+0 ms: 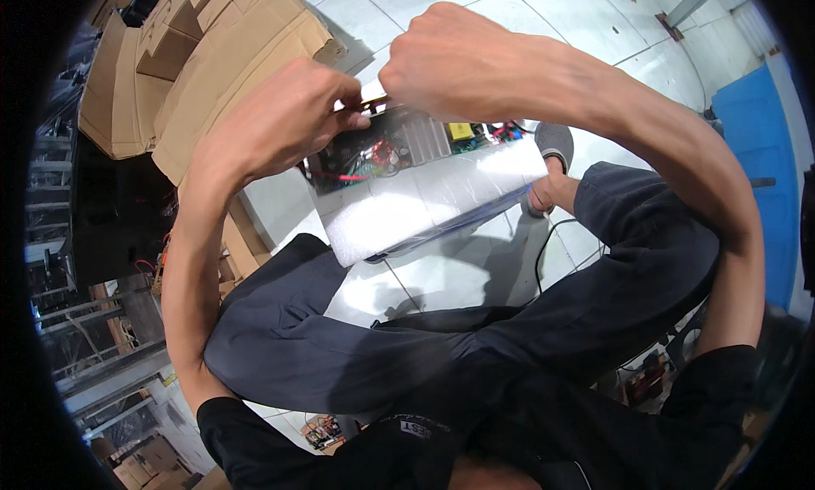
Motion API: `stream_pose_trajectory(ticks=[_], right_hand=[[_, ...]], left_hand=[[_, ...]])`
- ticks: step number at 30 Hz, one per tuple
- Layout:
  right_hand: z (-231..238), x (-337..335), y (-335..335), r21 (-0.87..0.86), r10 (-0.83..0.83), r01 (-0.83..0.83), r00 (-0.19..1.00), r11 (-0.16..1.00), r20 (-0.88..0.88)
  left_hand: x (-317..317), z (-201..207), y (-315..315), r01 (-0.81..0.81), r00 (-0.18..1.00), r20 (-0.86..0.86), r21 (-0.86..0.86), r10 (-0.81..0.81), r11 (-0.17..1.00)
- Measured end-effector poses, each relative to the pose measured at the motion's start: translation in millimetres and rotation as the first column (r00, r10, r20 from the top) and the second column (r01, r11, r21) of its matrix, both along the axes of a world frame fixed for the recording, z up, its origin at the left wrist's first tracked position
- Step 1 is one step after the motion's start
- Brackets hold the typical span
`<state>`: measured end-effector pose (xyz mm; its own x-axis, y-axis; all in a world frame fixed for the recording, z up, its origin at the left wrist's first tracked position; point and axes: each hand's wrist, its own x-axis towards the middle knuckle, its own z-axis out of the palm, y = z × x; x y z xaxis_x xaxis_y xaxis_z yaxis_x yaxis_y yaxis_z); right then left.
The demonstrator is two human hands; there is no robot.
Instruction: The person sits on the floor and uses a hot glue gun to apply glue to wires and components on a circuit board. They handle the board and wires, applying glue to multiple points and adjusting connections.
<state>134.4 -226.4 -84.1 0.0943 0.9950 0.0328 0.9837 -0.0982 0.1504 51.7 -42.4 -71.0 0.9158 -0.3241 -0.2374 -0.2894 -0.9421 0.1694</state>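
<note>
Left hand (284, 108) and right hand (454, 64) are curling near the circuit board (386, 155)'s far edge; grip closure and contents I cannot tell.

I can see an opened electronic unit with a green circuit board and ribbed grey metal block (427, 140), lying slightly aslant, its right end near a grey shoe (556, 144). A yellow boxy component (459, 131) sits toward that end, a reddish wire coil (382, 153) toward the left, and a long white foam slab (437, 195) lines the near side.
</note>
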Motion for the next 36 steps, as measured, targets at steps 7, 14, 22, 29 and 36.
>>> stream_pose_trajectory(ticks=[7, 14, 22, 29, 36], right_hand=[[-25.6, 17.8, 11.6, 0.079, -0.121, 0.143, 0.965, 0.987, -0.234], [-14.4, 63.4, -57.3, 0.164, -0.213, 0.345, 0.822, 0.924, -0.528], [-66.8, 52.4, -75.2, 0.109, -0.141, 0.216, 0.872, 0.97, -0.468], [-82.3, 47.4, -71.6, 0.176, -0.128, 0.248, 0.853, 0.953, -0.506], [-84.6, 49.5, -64.5, 0.219, -0.155, 0.338, 0.798, 0.915, -0.582]], left_hand=[[-1.0, -22.0, 8.4, -0.067, 0.99, -0.127, -0.024, 0.064, 0.997], [-3.0, -32.9, 11.4, -0.03, 0.999, -0.035, -0.088, 0.027, 0.996], [13.5, -68.9, -17.3, 0.006, 0.949, 0.298, -0.342, 0.102, 0.94], [29.4, -67.8, -52.5, 0.027, 0.986, 0.163, -0.366, 0.036, 0.93], [35.8, -75.1, -58.3, -0.07, 0.974, 0.182, -0.319, 0.133, 0.945]])
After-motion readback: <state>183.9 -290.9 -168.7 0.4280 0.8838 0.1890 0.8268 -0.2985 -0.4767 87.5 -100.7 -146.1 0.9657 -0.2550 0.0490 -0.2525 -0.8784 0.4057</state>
